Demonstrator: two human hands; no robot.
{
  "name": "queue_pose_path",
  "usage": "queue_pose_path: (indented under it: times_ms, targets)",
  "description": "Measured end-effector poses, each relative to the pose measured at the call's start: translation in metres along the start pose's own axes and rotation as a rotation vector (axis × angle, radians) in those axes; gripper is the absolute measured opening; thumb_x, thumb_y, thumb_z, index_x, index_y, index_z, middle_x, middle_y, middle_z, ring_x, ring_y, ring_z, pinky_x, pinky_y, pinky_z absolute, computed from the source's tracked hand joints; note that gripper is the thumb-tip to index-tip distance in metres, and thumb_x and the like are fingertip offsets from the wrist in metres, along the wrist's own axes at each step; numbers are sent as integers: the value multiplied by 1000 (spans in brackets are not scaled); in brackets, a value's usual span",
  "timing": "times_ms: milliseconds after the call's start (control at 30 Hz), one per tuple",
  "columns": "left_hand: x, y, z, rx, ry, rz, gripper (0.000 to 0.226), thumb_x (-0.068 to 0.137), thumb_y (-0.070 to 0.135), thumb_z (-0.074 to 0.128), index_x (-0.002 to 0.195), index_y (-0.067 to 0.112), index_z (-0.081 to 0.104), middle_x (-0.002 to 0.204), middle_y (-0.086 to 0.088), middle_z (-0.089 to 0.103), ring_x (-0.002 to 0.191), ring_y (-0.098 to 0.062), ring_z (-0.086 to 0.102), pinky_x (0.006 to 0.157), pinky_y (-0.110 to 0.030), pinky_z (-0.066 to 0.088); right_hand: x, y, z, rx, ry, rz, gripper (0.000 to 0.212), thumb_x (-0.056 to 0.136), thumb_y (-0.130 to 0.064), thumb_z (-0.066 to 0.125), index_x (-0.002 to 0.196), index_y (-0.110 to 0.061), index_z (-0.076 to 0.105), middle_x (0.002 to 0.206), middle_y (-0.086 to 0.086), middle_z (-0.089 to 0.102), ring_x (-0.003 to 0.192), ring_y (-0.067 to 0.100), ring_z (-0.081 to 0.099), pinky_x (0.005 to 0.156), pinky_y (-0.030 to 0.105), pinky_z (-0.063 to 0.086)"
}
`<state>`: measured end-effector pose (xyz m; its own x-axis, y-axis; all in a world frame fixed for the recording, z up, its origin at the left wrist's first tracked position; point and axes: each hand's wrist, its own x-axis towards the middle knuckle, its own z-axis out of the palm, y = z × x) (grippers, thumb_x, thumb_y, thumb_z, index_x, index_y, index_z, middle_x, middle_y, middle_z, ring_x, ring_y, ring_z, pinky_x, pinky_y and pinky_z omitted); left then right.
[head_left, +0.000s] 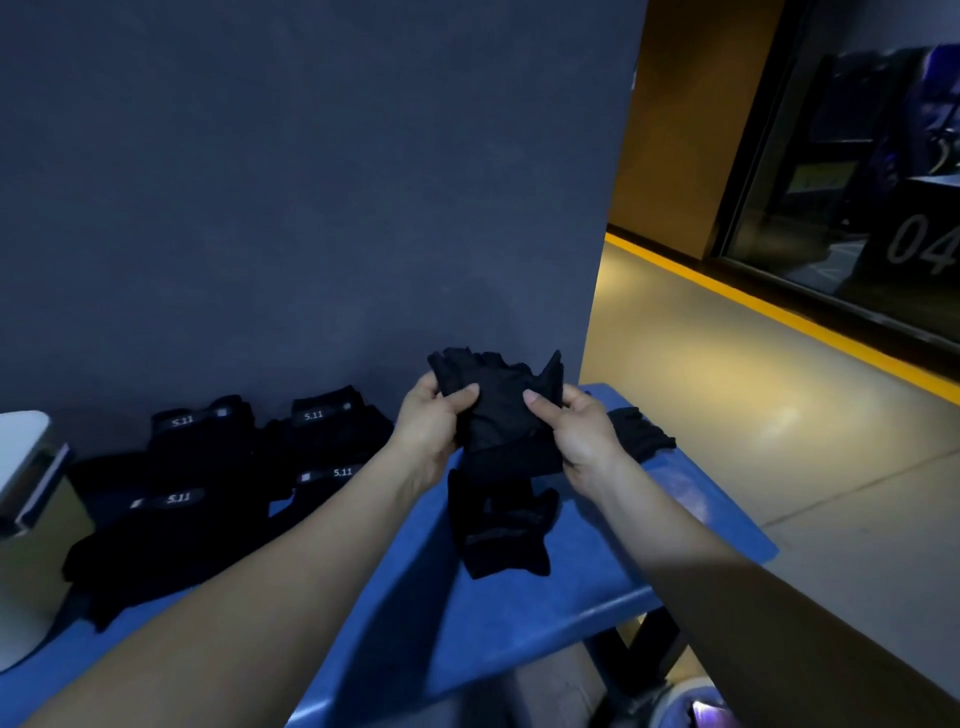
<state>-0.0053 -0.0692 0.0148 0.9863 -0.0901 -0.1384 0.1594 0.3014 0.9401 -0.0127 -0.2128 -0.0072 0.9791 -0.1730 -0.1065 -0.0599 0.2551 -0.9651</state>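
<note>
Both hands, left (431, 421) and right (582, 431), pinch a black glove (498, 410) upright above the blue counter (415, 623), fingers pointing away

At frame centre, the left hand (431, 421) and right hand (582, 431) pinch a black fingerless glove (498, 410) above the blue table (519, 623). Another black glove (501, 525) lies just below it, and folded gloves marked 5.11 (208, 483) sit at lower left.

Matt black cloth glove (496, 410)
</note>
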Motion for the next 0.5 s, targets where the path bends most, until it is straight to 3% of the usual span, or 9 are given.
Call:
queue_pose_path:
  times_ms: [100, 167, 300, 400, 500]
  targets:
    - [-10, 3, -5, -12, -18, 32, 26, 98, 5, 44, 118, 13, 57, 101, 0, 66, 82, -10, 64, 57, -19, 55, -14, 0, 0, 51, -70, 56, 23, 91, -15, 60, 113, -5, 60, 110, 12, 68, 98, 25, 67, 92, 45, 53]
    - [-15, 4, -6, -25, -29, 16, 24, 99, 8, 42, 115, 15, 58, 97, 1, 67, 82, -10, 64, 60, -22, 54, -18, 0, -2, 3, -19, 46, 33, 90, -15, 61, 121, -4, 55, 108, 9, 66, 95, 22, 65, 94, 47, 51]
    - [-20, 6, -9, 7, 2, -13, 20, 100, 14, 42, 111, 17, 59, 95, 1, 67, 82, -11, 63, 62, -24, 51, -23, -2, -6, -344, 190, -141, 27, 86, -12, 67, 105, -10, 48, 94, 4, 52, 79, 14, 51, 71, 19, 44]
    - [-22, 6, -10, 42, 9, -33, 17, 99, 17, 44, 107, 17, 59, 92, 1, 66, 79, -10, 63, 61, -24, 51, -27, -4, 4, -456, 78, -207, 16, 87, -8, 64, 100, -9, 54, 86, -2, 52, 83, 13, 53, 69, 14, 42]
    - [-26, 5, -7, 60, -26, -64, 21, 100, 19, 43, 114, 15, 58, 96, -2, 67, 81, -12, 63, 66, -27, 53, -31, -2, 18, -537, -54, -148, 27, 89, -16, 64, 115, -9, 59, 97, -1, 57, 95, 14, 56, 83, 21, 44]
